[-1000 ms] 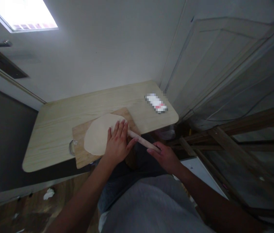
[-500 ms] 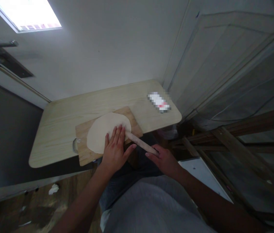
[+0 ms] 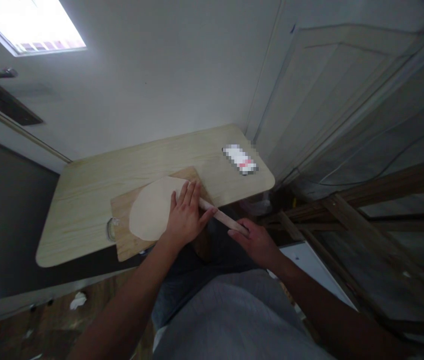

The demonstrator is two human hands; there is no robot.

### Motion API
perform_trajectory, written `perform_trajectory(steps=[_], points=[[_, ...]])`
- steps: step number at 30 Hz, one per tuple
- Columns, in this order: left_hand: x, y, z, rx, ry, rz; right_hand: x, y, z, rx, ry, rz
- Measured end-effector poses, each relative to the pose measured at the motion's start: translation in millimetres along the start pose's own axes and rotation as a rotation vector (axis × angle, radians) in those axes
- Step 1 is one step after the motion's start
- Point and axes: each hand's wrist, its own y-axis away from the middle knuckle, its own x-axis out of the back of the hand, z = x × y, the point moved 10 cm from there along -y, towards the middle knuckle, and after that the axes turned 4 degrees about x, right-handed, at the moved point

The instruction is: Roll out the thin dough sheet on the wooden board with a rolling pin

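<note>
A flat round sheet of dough lies on a wooden cutting board. My left hand rests palm down over the right part of the dough, its fingers stretched out on top of the rolling pin's far end. That end of the pin is hidden beneath the fingers. My right hand is wrapped around the near end of the wooden rolling pin, which slants toward my body past the board's front edge.
The board sits at the front of a pale wooden table, with a metal ring handle at its left end. A blurred-out phone-like object lies at the table's right. Behind stands a white door; wooden beams are at the right.
My left hand has slid right across the dough, toward the board's right side. The pin's far end has moved along under it. The whole view has shifted slightly.
</note>
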Motion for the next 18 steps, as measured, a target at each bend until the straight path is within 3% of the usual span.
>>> perform_trajectory(steps=[9, 13, 18], points=[[6, 52, -20, 0.048, -0.032, -0.011, -25, 6, -6, 0.035, -0.009, -0.096], [3, 42, -17, 0.043, -0.026, -0.011, -21, 2, -4, 0.016, -0.002, -0.083], [-3, 7, -6, 0.004, 0.008, -0.009, -4, -2, 0, 0.014, -0.018, -0.021]])
